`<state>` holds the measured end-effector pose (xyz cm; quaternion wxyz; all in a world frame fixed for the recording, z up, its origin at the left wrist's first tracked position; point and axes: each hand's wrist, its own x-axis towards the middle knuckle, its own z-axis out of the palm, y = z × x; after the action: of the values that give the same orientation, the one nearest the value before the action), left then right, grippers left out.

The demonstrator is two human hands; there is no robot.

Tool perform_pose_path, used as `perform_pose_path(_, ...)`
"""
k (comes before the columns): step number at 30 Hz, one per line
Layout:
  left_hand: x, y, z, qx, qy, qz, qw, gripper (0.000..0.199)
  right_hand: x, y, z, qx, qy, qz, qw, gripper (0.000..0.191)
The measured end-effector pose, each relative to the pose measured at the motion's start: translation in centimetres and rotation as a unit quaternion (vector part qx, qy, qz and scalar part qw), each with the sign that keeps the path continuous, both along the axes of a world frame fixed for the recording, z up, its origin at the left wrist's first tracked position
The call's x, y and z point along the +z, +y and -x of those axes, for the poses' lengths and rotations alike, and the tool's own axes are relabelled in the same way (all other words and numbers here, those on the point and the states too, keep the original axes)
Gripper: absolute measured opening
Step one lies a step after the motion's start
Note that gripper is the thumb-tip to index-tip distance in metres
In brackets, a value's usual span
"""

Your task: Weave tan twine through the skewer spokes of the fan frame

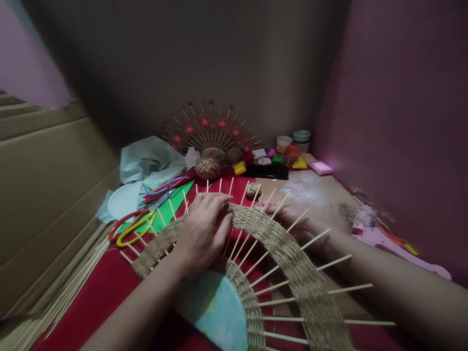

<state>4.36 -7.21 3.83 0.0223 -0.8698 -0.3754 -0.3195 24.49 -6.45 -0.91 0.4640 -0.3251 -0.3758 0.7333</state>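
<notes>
A half-round woven fan (278, 231) of thin sticks and braided tan twine stands tilted before me, with a pale blue half disc (219, 304) at its centre. My left hand (204, 226) is closed over the top of the outer woven band, fingers bent over its far edge. Behind the band and sticks is my right hand (288, 217), its fingers curled and partly hidden, near the band's upper edge. What they grip cannot be made out. Just beyond those fingertips lies a small ball of twine (253, 190), a short strand trailing toward them.
Scissors with red and yellow handles (137, 231) lie at left by green paper (175, 207) and long loose sticks (78, 282). A larger twine ball (208, 167), a black phone (266, 171) and a flower-decorated fan (204, 129) sit at the back. A pink glue gun (395, 248) lies right.
</notes>
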Motion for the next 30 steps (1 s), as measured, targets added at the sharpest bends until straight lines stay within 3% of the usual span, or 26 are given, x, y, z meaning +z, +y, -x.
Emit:
perform_pose_path(3,-0.4,-0.1,-0.4,-0.021,0.017,0.018,0.999,0.027,-0.1,0.0,-0.1,0.041,0.075,0.075,0.993,0.001)
perform_pose_path(6,-0.4,0.0,-0.8,-0.010,0.020,0.065,0.998,0.030,-0.1,0.0,-0.1,0.021,0.066,0.070,0.995,0.014)
perform_pose_path(10,0.6,0.9,-1.5,0.042,0.063,0.121,0.990,0.037,0.1,0.0,0.2,0.019,0.063,0.046,0.997,0.016)
perform_pose_path(16,1.7,2.6,-2.4,0.080,0.158,0.032,0.984,0.037,-0.1,-0.1,0.5,-0.014,0.034,-0.002,0.999,0.015)
perform_pose_path(21,1.2,3.1,-2.6,0.049,0.156,0.057,0.985,0.032,-0.1,-0.1,0.4,0.017,0.043,-0.040,0.998,0.020)
perform_pose_path(27,0.7,3.1,-2.5,0.052,0.161,0.047,0.985,0.033,0.3,0.2,0.6,0.010,0.069,-0.024,0.997,0.023)
perform_pose_path(30,0.9,3.3,-2.4,0.050,0.147,0.002,0.988,0.033,-0.1,0.5,0.6,0.012,0.105,-0.034,0.994,0.022)
